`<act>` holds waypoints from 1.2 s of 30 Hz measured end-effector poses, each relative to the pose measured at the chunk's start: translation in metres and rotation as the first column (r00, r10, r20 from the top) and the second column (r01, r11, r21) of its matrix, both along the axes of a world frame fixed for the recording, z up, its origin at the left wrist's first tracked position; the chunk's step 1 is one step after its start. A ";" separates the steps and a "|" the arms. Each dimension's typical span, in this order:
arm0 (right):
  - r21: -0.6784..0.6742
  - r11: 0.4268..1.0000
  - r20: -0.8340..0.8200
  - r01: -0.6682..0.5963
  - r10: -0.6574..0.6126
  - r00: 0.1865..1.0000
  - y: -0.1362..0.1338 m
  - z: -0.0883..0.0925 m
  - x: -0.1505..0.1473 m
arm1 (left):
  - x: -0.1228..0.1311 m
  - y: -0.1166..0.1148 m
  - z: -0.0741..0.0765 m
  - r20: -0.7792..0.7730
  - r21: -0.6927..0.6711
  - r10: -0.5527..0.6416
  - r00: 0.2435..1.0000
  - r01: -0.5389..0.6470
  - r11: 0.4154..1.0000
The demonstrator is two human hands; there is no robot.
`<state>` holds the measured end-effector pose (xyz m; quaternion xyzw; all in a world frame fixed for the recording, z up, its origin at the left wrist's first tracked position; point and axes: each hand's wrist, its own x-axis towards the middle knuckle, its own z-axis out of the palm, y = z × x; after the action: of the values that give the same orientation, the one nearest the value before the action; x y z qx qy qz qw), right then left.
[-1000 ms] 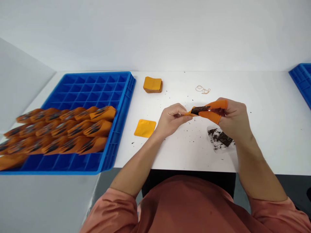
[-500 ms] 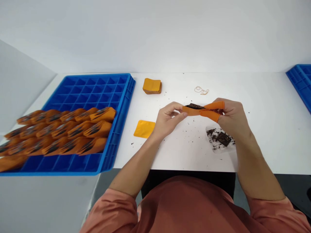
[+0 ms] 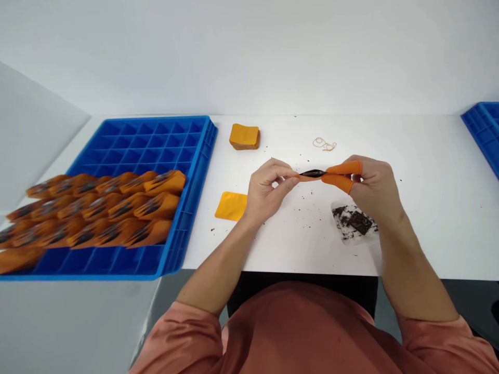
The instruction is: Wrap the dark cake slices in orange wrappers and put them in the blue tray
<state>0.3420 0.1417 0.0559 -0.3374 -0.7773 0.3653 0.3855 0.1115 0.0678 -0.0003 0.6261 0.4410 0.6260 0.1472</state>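
Observation:
Between my two hands, above the table, is a small orange pouch [image 3: 312, 177] with its mouth parted and something dark inside. My left hand [image 3: 271, 187] pinches its left end between thumb and fingers. At the opposite end, my right hand [image 3: 368, 182] grips it with thumb and index finger, both wearing orange finger cots. Beneath my right wrist lies a clear plastic tray [image 3: 345, 236] with dark brown flaky pieces. One flat yellow-orange pouch [image 3: 231, 206] rests beside my left hand, which partly covers it.
At left stands a blue compartment tray [image 3: 166, 259] with rows of filled orange pouches [image 3: 128, 205]. A stack of flat pouches [image 3: 245, 136] sits at the back, near a thin tangled string [image 3: 324, 144]. Dark crumbs dot the white table. Another blue tray [image 3: 485, 130] is at far right.
The dark piece that stuck up from the pouch has sunk down into it, and the pouch is tilted so less of its front shows. Both hands keep their grip.

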 end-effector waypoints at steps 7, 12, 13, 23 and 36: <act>0.024 0.999 -0.004 -0.023 0.024 1.000 -0.003 0.001 0.000 | 0.000 -0.002 0.003 0.019 -0.004 -0.006 1.000 0.006 1.000; 0.044 0.999 0.017 -0.005 0.004 1.000 -0.003 0.001 0.000 | -0.001 -0.002 0.003 0.009 -0.030 0.012 1.000 -0.011 0.999; 0.051 0.999 0.016 -0.005 0.004 1.000 -0.004 0.001 0.000 | -0.001 -0.002 0.003 0.009 -0.021 0.011 1.000 -0.010 1.000; 0.060 0.998 -0.036 -0.018 0.020 0.999 -0.003 -0.001 0.000 | -0.001 -0.003 0.005 0.004 -0.002 0.014 1.000 -0.014 1.000; -0.007 1.000 -0.041 -0.006 0.006 0.999 0.000 -0.001 0.001 | -0.001 -0.003 0.002 0.066 -0.066 0.046 0.997 -0.042 0.997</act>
<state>0.3432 0.1414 0.0545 -0.3287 -0.7690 0.3761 0.3990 0.1103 0.0650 0.0019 0.5898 0.4696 0.6351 0.1683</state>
